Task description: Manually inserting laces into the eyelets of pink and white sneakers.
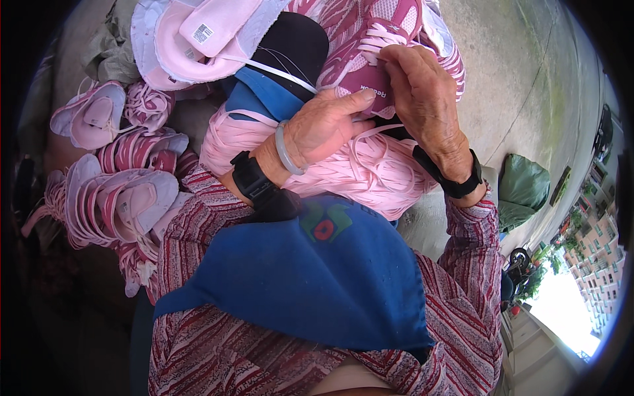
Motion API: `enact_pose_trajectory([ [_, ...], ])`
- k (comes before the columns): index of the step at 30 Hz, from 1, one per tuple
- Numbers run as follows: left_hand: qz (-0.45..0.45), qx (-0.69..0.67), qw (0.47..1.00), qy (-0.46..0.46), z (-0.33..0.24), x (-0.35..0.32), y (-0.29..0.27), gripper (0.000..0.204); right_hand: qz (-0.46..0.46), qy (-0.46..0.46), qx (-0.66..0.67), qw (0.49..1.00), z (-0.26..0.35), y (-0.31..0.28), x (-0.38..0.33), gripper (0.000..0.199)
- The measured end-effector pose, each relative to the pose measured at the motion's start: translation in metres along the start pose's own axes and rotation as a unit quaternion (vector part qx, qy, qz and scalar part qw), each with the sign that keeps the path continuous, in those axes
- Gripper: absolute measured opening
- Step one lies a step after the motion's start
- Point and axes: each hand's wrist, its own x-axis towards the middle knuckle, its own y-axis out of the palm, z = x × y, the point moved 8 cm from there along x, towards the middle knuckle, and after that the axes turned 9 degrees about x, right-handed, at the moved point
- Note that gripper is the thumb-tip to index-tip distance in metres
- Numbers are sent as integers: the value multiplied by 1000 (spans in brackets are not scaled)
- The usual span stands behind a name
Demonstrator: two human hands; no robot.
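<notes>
A maroon and pink shoe upper point(358, 78) lies across my lap at the far side, with a pale pink shoelace point(378, 37) threaded in its front. My left hand point(317, 129) holds the near end of the upper, thumb on top and fingers curled beneath, partly hidden. My right hand point(426, 99) is closed, thumb and fingertips pinched at the lace beside the eyelets; the pinched bit itself is mostly hidden. Under both hands spreads a large bundle of loose pink laces point(370, 168).
Stacked shoe uppers point(122, 204) pile up at my left, and pale pink uppers point(205, 39) lie at the far left. A blue apron point(317, 270) covers my front. A green covered bundle point(523, 185) sits on the concrete floor point(508, 72) at right.
</notes>
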Motion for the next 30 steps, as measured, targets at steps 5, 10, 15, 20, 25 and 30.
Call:
enact_pose_trajectory([
  [5,-2,11,1000,1,1,1,-4,27,46,-26,-41,998,8,5,1,25],
  [10,6,-10,1000,0,1,0,0,27,85,-54,-83,991,13,4,9,21],
  [15,-16,1,1000,-7,3,-1,-4,26,170,-89,-73,979,8,14,29,14],
  [20,-44,76,996,-15,0,-7,-7,29,76,-114,-112,984,32,19,45,18],
  [25,-83,556,792,239,-72,-47,33,38,15,-99,292,951,100,25,39,12],
  [30,-156,583,796,46,-86,-41,23,36,90,-316,375,867,220,48,15,13],
])
